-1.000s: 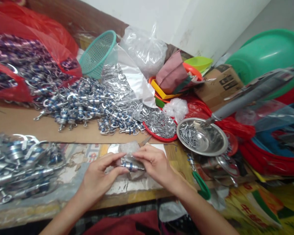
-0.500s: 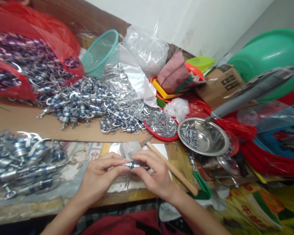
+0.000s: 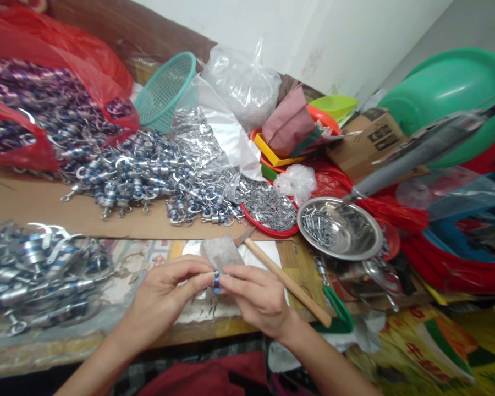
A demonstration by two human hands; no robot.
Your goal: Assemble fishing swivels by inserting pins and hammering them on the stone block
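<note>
Between my two hands is a small silver-and-blue metal fitting (image 3: 216, 282), held level over the bench; my fingers cover most of it. My left hand (image 3: 169, 289) pinches its left end with thumb and forefinger. My right hand (image 3: 258, 294) is closed on the other end, fingers bent together. Just beyond the fingertips sits a grey metal block (image 3: 223, 250). A wooden-handled hammer (image 3: 291, 283) lies slanting to the right of my right hand. Similar fittings with hooked silver levers form a near pile (image 3: 41, 269) at left and a farther pile (image 3: 136, 170).
A red dish (image 3: 268, 228) of small metal pieces and a steel bowl (image 3: 369, 242) of pins stand behind the hammer. A grey-handled tool (image 3: 416, 157) leans across the bowl. Red bags (image 3: 103, 60), a teal basket (image 3: 165, 91) and a green basin (image 3: 445, 99) line the back.
My right fingers have shifted and closed in around the fitting, whose blue band now shows between my fingertips. The view has moved slightly.
</note>
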